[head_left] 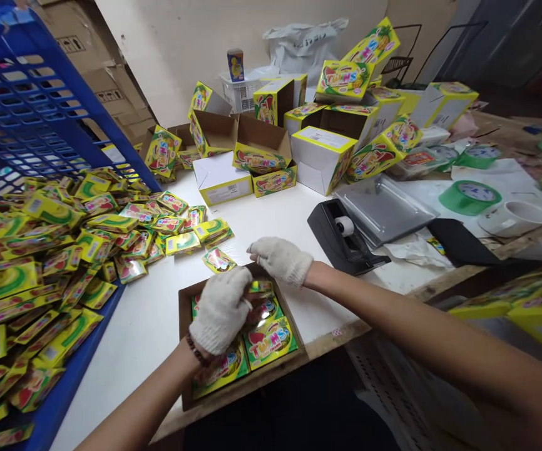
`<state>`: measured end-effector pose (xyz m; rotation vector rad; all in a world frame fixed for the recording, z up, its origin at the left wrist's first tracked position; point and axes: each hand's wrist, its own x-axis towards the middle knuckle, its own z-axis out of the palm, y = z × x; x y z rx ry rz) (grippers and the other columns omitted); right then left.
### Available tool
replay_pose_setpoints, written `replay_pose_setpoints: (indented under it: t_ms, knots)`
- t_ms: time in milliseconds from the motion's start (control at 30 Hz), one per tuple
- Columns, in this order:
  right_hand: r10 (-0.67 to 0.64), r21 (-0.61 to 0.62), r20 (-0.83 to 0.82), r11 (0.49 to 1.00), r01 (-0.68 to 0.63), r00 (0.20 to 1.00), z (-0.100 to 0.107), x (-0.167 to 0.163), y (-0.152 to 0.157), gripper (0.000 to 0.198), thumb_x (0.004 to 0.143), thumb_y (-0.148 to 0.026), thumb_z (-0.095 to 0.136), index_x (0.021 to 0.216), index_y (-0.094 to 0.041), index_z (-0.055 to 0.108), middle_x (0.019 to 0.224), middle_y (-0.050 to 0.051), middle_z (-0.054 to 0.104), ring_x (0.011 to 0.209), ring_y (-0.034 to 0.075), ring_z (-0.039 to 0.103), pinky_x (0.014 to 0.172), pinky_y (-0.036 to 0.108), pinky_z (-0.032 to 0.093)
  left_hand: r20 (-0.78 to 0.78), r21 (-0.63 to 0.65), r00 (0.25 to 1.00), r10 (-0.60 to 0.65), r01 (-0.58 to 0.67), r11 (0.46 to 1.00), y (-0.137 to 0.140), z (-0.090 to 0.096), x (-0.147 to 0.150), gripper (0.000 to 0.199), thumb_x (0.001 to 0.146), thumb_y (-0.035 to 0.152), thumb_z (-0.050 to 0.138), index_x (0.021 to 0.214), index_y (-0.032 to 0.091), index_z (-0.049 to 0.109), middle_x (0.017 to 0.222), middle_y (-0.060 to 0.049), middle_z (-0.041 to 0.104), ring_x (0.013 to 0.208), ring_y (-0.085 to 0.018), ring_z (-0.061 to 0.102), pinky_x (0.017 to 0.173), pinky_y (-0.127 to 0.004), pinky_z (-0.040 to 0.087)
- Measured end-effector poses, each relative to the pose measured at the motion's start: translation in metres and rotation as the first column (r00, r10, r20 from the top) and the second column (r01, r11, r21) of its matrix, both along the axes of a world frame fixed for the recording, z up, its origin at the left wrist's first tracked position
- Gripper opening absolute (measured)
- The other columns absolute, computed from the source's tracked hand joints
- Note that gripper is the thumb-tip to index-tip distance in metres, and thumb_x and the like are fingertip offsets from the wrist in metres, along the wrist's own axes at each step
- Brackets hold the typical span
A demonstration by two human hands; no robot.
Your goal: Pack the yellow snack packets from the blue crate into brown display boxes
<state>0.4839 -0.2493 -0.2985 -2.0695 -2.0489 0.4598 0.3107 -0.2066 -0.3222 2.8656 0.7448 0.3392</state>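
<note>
An open cardboard display box (185, 351) stands at the table's front edge, with small yellow-green "TWINS" packets (271, 343) lying flat in it. My left hand (221, 310), in a white knit glove with bare fingertips, is over the box's left half. Its fingers are curled near a packet inside, and what they hold is hidden. Above the far right corner of the box is my right hand (283, 260), gloved the same way, fingers stretched leftward and no object visible in them. A loose packet (219, 260) rests on the table just beyond the box.
A blue crate (83, 363) at left spills many small packets (97, 238) onto the white table (144, 326). Display boxes (261, 150) are piled at the back. To the right are a black tape dispenser (346, 235), green tape rolls (470, 197) and a white mug (512, 219).
</note>
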Motion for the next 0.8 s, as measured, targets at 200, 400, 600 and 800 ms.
replay_pose_setpoints:
  t_ms: [200, 400, 600, 800]
  knots:
    - [0.204, 0.226, -0.076, 0.957, -0.182, 0.976, 0.034, -0.011, -0.017, 0.027, 0.089, -0.025, 0.055, 0.114, -0.016, 0.062, 0.105, 0.01, 0.069, 0.094, 0.021, 0.061, 0.083, 0.03, 0.044, 0.299, -0.433, 0.934, 0.193, -0.048, 0.9, 0.011, 0.041, -0.018, 0.019, 0.082, 0.037, 0.058, 0.084, 0.019, 0.06, 0.079, -0.001, 0.063, 0.077, -0.016, 0.058, 0.07, -0.027, 0.047]
    - [-0.089, 0.299, -0.204, 0.943, 0.149, 0.975, 0.047, 0.008, -0.017, 0.042, 0.085, -0.009, 0.049, 0.125, -0.017, 0.059, 0.118, 0.007, 0.066, 0.102, 0.019, 0.061, 0.089, 0.027, 0.046, 0.356, -0.413, 0.885, 0.299, -0.138, 0.9, -0.005, 0.033, -0.023, 0.026, 0.092, 0.037, 0.043, 0.097, 0.02, 0.063, 0.091, -0.003, 0.068, 0.087, -0.018, 0.062, 0.079, -0.029, 0.049]
    - [-0.22, 0.195, -0.185, 0.947, 0.255, 0.958, 0.047, 0.021, -0.029, 0.043, 0.084, -0.009, 0.05, 0.125, -0.019, 0.061, 0.117, 0.007, 0.066, 0.103, 0.019, 0.061, 0.093, 0.03, 0.046, -0.228, -0.243, 0.969, 0.096, -0.152, 0.958, -0.028, -0.002, 0.006, 0.018, 0.086, 0.024, 0.047, 0.096, 0.019, 0.061, 0.1, -0.008, 0.066, 0.092, -0.022, 0.063, 0.08, -0.032, 0.048]
    - [-0.334, 0.001, -0.307, 0.936, 0.351, 0.891, 0.058, 0.024, -0.033, 0.022, 0.086, -0.021, 0.052, 0.104, -0.017, 0.065, 0.088, 0.004, 0.07, 0.07, 0.014, 0.064, 0.061, 0.024, 0.05, -0.463, -0.22, 0.881, -0.098, -0.007, 0.975, -0.038, -0.006, 0.018, 0.031, 0.082, 0.032, 0.053, 0.107, 0.017, 0.06, 0.107, -0.012, 0.064, 0.092, -0.028, 0.064, 0.077, -0.038, 0.05]
